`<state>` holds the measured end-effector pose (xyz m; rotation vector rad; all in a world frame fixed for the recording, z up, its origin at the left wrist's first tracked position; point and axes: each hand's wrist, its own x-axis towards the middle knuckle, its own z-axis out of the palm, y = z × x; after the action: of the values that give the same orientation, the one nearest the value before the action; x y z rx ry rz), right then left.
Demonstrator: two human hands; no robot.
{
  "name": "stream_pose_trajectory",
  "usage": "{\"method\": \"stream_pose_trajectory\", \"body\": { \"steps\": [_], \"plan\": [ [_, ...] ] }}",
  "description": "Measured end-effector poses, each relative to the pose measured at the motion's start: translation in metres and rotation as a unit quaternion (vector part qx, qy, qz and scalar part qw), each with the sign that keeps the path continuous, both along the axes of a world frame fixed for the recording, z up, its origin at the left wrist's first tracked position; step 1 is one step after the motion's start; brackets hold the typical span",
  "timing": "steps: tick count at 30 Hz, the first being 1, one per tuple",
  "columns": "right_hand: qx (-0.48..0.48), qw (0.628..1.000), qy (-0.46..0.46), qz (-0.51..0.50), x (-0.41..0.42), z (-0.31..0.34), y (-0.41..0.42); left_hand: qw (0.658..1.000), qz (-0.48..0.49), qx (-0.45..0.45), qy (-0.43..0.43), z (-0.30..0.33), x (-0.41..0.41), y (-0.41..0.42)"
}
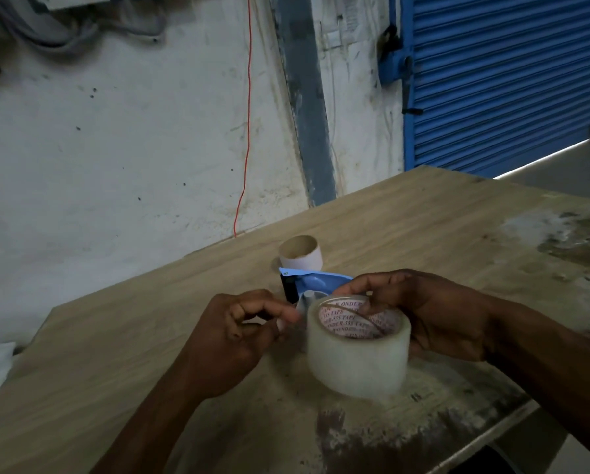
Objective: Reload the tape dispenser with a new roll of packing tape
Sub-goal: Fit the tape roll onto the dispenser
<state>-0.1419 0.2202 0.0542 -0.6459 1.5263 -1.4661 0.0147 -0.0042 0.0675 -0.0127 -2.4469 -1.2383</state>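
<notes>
Step in hand appears to be freeing the tape end: right hand (433,314) grips the new roll (356,350) over the desk (440,213), left hand (233,331) pinches at its edge, blue dispenser (315,282) just behind awaiting loading.

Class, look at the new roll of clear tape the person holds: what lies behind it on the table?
Behind the tape roll lies the blue dispenser, partly hidden by it and the right hand. Farther back stands an empty cardboard core.

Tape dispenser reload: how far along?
Done: the empty core stands on the table behind the blue dispenser, so the old roll looks removed. In hand: the right hand holds the new clear roll while the left hand pinches at its edge, apparently the tape's free end. Left: seat the roll on the dispenser and thread the tape.
</notes>
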Motion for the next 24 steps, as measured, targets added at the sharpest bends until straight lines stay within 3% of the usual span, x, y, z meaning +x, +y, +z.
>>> {"method": "stream_pose_trajectory", "body": {
  "steps": [6,13,17,20,24],
  "plan": [
    [0.004,1.0,-0.019,-0.018,0.007,0.001,-0.007,0.99,0.112,0.061,0.054,-0.016,-0.003,0.012],
    [-0.034,0.998,-0.05,-0.02,0.007,-0.004,-0.008,0.978,0.126,0.141,0.086,-0.021,0.001,0.013],
    [-0.038,0.998,-0.045,-0.02,0.007,-0.011,-0.006,0.973,0.093,0.207,0.039,-0.019,0.003,0.007],
    [-0.045,0.999,-0.026,-0.016,0.006,-0.009,-0.003,0.979,0.065,0.191,-0.014,-0.018,0.004,0.005],
    [-0.04,0.999,-0.016,0.003,0.003,-0.004,0.001,0.984,0.092,0.151,0.005,-0.015,0.0,0.002]
  ]
}}
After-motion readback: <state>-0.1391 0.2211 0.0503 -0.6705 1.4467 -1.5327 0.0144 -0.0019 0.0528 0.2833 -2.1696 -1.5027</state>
